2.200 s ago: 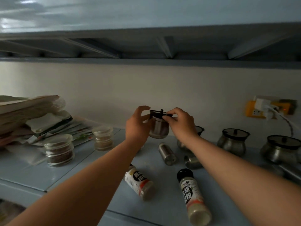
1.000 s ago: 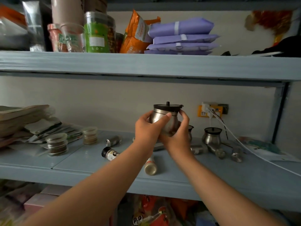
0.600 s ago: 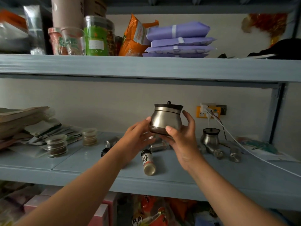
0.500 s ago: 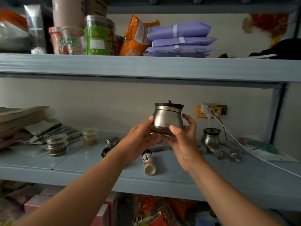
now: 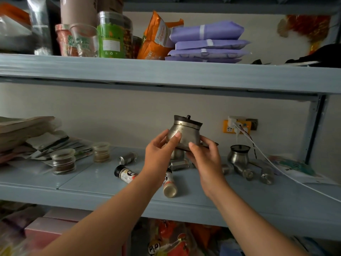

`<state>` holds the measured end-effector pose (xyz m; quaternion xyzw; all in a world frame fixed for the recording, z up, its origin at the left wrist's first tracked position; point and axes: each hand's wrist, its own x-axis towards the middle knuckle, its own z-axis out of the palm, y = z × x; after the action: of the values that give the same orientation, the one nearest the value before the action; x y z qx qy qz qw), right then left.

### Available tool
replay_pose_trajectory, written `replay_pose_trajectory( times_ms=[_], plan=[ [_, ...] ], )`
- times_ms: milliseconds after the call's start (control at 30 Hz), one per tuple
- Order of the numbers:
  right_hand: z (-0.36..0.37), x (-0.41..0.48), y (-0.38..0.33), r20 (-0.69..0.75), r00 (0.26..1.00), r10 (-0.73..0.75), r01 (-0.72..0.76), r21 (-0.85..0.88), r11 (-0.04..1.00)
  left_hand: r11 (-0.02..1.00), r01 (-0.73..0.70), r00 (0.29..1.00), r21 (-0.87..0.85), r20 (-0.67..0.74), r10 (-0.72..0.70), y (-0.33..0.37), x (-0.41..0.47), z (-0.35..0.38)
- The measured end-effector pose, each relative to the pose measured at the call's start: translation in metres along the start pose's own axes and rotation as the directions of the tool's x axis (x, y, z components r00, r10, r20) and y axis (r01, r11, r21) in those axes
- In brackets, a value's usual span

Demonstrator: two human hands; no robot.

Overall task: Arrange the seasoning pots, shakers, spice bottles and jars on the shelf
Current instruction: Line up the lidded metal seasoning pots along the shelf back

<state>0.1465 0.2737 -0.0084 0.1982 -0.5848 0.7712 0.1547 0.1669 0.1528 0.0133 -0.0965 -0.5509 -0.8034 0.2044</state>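
- Above the middle shelf (image 5: 239,200), we hold a steel seasoning pot (image 5: 184,134) in the air, slightly tilted, with its dark lid on.
- Our left hand (image 5: 158,157) curls round the pot's left side, thumb across the front.
- Our right hand (image 5: 206,159) cups its base from the right, fingers bent.
- A black-capped spice bottle (image 5: 125,174) lies on its side below our left wrist.
- Farther right, a second pot (image 5: 239,156) stands upright.
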Motion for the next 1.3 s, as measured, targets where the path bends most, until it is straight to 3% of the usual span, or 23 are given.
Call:
replay_pose_trajectory(
  times_ms=[167,300,433,633,900,1300],
  plan=[
    [0.004,-0.004,-0.004,-0.021,1.0,0.014,-0.015,-0.039,0.999,1.0,-0.008,1.0,0.013,-0.013,0.008,0.001,-0.006,0.004],
    [0.001,0.002,-0.005,0.011,0.999,0.051,-0.051,0.059,0.997,0.999,0.007,0.999,0.035,0.031,-0.008,0.006,-0.006,-0.005],
    [0.0,0.002,-0.008,0.096,0.995,0.018,-0.034,0.161,0.986,0.998,0.039,0.99,0.051,0.136,-0.045,0.009,-0.001,-0.018],
    [0.003,0.0,-0.004,0.096,0.995,0.015,-0.037,0.231,0.972,0.991,0.093,0.938,0.094,0.326,-0.119,0.009,0.004,-0.031],
    [0.007,0.002,0.0,0.087,0.996,0.018,-0.016,-0.026,1.0,0.999,0.017,0.97,0.047,0.24,-0.028,0.002,0.003,-0.037],
    [0.031,0.016,0.008,0.148,0.988,0.041,-0.007,-0.228,0.974,0.996,0.005,0.976,0.09,0.215,-0.024,-0.004,0.022,-0.062]
  ],
)
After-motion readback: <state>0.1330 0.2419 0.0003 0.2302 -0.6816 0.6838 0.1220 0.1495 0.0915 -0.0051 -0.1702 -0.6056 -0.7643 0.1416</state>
